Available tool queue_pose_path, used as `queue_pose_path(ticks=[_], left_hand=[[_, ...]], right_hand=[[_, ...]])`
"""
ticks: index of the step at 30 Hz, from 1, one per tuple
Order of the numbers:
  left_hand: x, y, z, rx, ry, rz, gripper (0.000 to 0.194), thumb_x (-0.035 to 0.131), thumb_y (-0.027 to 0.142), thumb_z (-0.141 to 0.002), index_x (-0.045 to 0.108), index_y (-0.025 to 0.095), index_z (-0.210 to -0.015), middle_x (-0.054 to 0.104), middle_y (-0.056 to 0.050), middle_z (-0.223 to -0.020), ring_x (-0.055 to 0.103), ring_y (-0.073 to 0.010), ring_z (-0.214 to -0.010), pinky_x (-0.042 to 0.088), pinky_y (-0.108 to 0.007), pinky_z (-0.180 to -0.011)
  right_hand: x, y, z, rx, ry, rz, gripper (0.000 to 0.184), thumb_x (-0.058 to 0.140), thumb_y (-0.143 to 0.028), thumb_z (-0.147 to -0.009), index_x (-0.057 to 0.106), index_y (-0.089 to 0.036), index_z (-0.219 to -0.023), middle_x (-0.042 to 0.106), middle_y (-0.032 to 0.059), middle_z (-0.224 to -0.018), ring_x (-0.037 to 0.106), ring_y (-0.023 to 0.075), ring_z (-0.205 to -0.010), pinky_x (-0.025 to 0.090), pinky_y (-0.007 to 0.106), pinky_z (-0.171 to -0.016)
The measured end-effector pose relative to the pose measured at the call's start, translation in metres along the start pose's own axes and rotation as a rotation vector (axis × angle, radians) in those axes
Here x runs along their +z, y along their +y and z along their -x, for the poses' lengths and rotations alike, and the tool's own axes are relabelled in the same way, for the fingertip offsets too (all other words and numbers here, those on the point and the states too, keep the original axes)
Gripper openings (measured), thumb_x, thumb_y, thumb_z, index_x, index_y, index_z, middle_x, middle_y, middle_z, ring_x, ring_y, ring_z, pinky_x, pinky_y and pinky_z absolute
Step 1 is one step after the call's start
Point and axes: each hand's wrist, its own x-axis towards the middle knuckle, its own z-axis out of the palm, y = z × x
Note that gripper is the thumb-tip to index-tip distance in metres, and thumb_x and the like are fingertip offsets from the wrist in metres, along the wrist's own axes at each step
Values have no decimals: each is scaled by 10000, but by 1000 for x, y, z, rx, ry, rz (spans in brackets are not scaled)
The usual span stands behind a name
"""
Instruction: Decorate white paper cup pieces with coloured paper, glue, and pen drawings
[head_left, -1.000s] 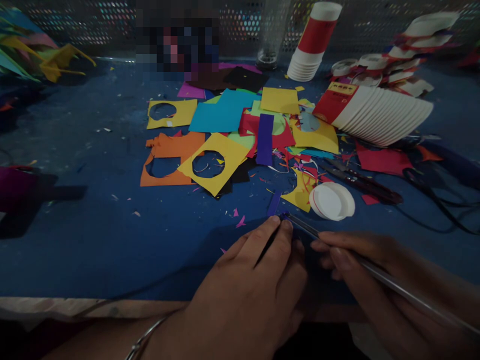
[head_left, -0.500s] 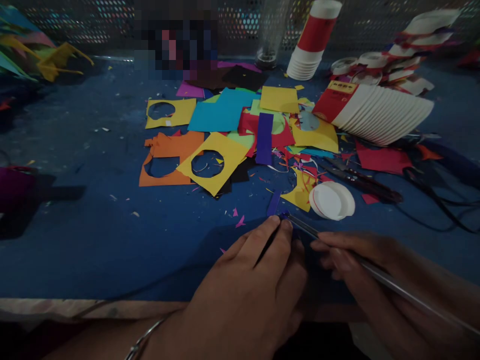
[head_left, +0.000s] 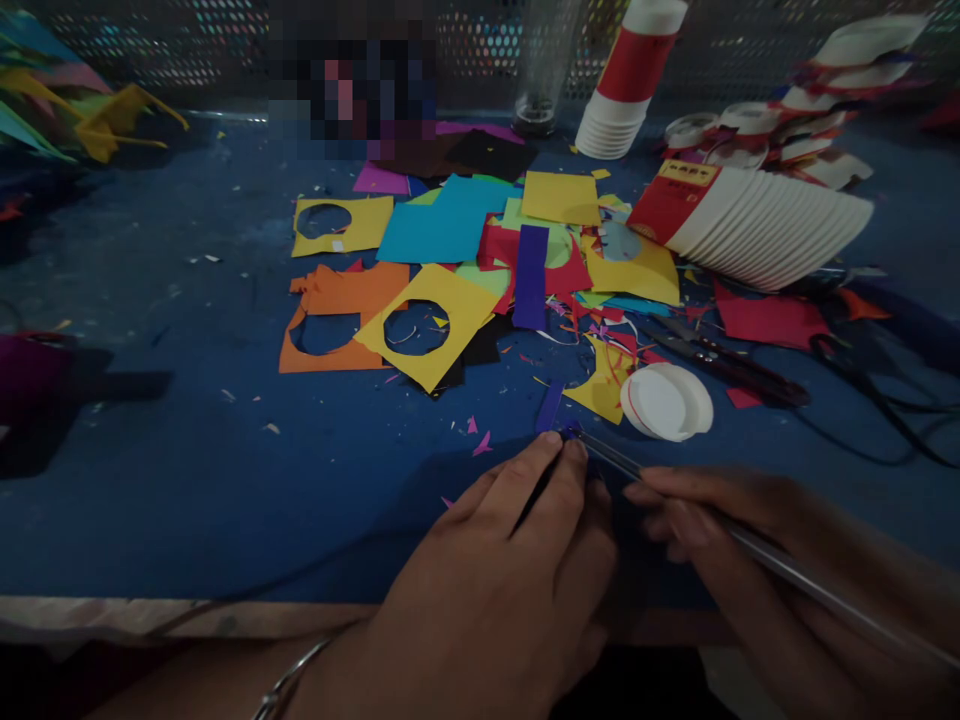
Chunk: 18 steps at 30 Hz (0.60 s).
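Note:
My left hand (head_left: 510, 530) lies low over the table with its fingers stretched forward. Its fingertips press on the near end of a narrow purple strip (head_left: 550, 405), and the thumb is hidden. A long, thin metal tool (head_left: 780, 570), perhaps tweezers, is pinched between the thumb and fingers of my right hand (head_left: 720, 540). The tool's tip meets a small purple bit (head_left: 572, 430) right beside my left fingertips. What lies under the left hand cannot be seen.
Coloured sheets with round cut-outs, such as a yellow sheet (head_left: 480, 290), lie beyond my hands. Nearby are a white paper cup base (head_left: 667, 402), dark-handled scissors (head_left: 731, 365), a tilted cup stack (head_left: 765, 225) and an upright cup stack (head_left: 630, 80). Paper scraps are scattered around.
Almost nothing differs. The view has shifted very slightly; both hands, the tool and the purple strip keep their places relative to one another.

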Motion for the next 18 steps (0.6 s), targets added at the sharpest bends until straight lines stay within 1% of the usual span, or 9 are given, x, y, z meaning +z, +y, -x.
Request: queue_pose_path(ticks=[5,7,10,15,18], left_hand=[[1,0,0,4,-10,12,571,580,480,-992,555,90,-1409,608,-154,-1513,551,-337,-1432,497,-384,-1083],[0,1,0,-6,-19,15,552,567,476,-1000,559,95,-1400,605,-150,-1518,552,-331,-1434,502,-378,-1074],[-1,1,1,0,-21,16,551,563,469,-1002,553,96,-1408,598,-147,-1526,541,-333,-1445,504,-381,-1075],[0,1,0,-11,-6,3,567,587,490,-987,559,100,-1397,606,-145,-1518,547,-328,-1438,501,-374,-1076],[1,2,0,-13,16,-3,563,596,488,-982,562,100,-1388,607,-143,-1515,546,-329,-1436,501,-374,-1067]], right_hand=[[0,-2,6,42,-10,8,166,521,-283,-1050,678,-288,-1103,816,-44,-936,795,135,-794,633,224,-828],[-1,-3,5,50,-28,11,162,518,-275,-1053,667,-290,-1115,814,-49,-935,796,127,-805,632,218,-837],[-4,-2,1,4,-51,1,168,499,-252,-1053,653,-277,-1116,819,-34,-936,802,133,-808,641,223,-808],[-4,0,-3,-7,-12,14,161,510,-266,-1048,668,-252,-1073,821,-19,-891,795,124,-725,624,187,-701],[-1,0,1,-10,25,-2,155,535,-232,-1036,679,-232,-1094,825,9,-957,801,138,-788,630,206,-767]])
